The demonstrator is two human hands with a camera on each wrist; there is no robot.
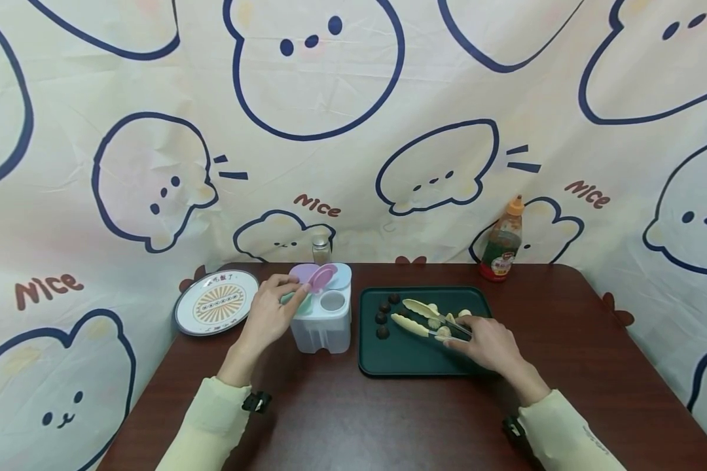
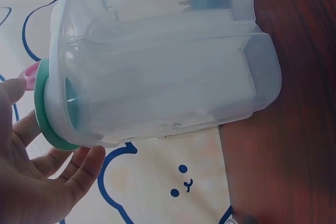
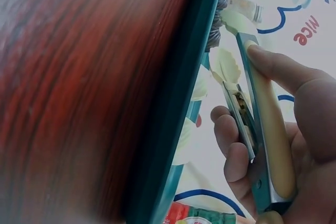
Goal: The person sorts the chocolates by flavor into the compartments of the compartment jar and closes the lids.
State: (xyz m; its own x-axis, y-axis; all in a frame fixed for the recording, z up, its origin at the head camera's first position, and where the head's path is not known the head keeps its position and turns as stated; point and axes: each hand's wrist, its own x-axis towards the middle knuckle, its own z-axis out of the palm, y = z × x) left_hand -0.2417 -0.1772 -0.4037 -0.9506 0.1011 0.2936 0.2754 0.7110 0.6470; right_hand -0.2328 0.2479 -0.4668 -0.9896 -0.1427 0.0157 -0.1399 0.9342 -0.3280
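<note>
My left hand [image 1: 271, 306] pinches a small pink lid [image 1: 323, 278], tilted above a clear multi-compartment container [image 1: 324, 333]. One round opening [image 1: 332, 301] in the container's top is uncovered; purple, blue and green lids cover the others. In the left wrist view, the fingers pass close by the green lid [image 2: 46, 111]. My right hand [image 1: 491, 343] grips a pair of cream-tipped tongs [image 3: 270, 129], their arms spread apart over the dark green tray [image 1: 400, 363]. Several dark brown swirled pieces [image 1: 382, 332] sit on the tray's left side, with several cream-coloured pieces [image 1: 464, 313] around the tongs.
A white patterned plate [image 1: 218, 304] lies left of the container. Behind the container stands a small shaker [image 1: 321, 250] with a metal cap. A sauce bottle [image 1: 501, 248] with an orange cap is at the table's back right. A printed cloth hangs along the back edge.
</note>
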